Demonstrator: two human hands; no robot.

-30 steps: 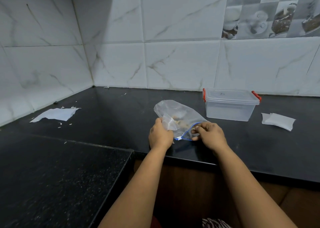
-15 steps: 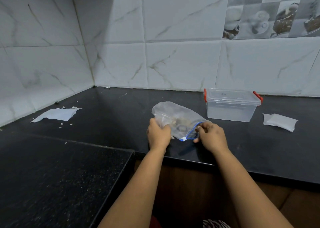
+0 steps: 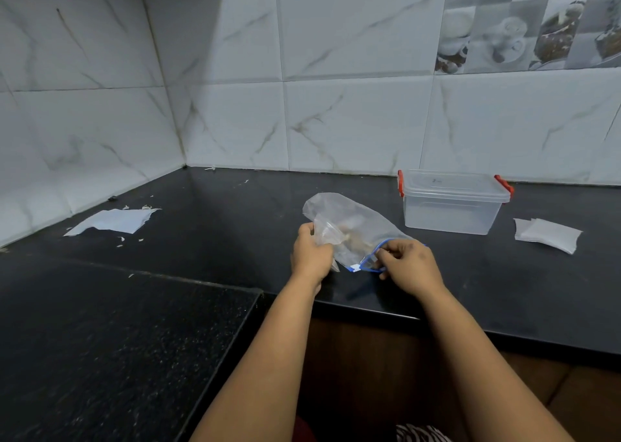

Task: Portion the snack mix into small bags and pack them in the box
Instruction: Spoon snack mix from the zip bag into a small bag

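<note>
While both hands work over the near edge of the black table (image 3: 208, 226), the left hand (image 3: 311, 255) grips a small clear bag (image 3: 327, 233), fingers curled round its crumpled lower part, bag mouth pointing up and away. Right hand (image 3: 408, 267) pinches the blue zip edge (image 3: 371, 258) of a large clear zip bag (image 3: 349, 221), thumb and fingers closed on the rim at the bag's near right corner. Large bag lies on the table between and just beyond the two hands, its closed end puffed up and pointing away to the left. Brownish snack mix (image 3: 353, 240) shows dimly through the plastic near the bag mouth, right between the hands; pieces too blurred to tell apart. Small bag touches the side of the large bag, overlapping it; cannot tell whether anything is in the small bag.

Beyond the right hand, further back and a bit to its right, stands a clear plastic box (image 3: 452, 206) with lid on and red clips (image 3: 504, 184) at both ends, apart from the zip bag. Further right of the right hand, near the box but not touching it, lie flat white packets (image 3: 546, 235) on the table. Well to the left of the left hand lies a torn white paper sheet (image 3: 114, 221) with small scraps scattered near it. Both forearms are bare. White marble-look tiles (image 3: 353, 122) back the table.
</note>
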